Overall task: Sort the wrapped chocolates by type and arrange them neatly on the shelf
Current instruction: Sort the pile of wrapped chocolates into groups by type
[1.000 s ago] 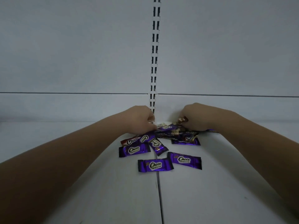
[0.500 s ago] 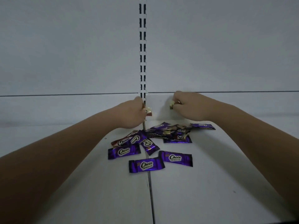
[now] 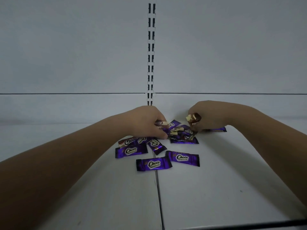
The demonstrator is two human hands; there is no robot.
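Note:
A heap of wrapped chocolates (image 3: 180, 134) lies at the back of the white shelf (image 3: 216, 188). Most are purple "Choco" bars, such as one (image 3: 153, 164) at the front and another (image 3: 183, 158) beside it. A brown "Choco" bar (image 3: 127, 141) lies at the heap's left edge. My left hand (image 3: 149, 122) rests on the heap, its fingers closed on a small wrapped chocolate (image 3: 162, 124). My right hand (image 3: 207, 116) hovers just above the heap's right side, gripping a brown-and-gold wrapped chocolate (image 3: 193, 118).
A slotted upright (image 3: 151, 52) runs down the white back panel behind the heap. A seam (image 3: 158, 196) splits the shelf down the middle. The shelf's dark front edge (image 3: 249, 225) crosses the lower right.
Both hands have come back down from the back wall to the heap. The right hand still holds its gold-wrapped piece; the left hand now presses into the chocolates.

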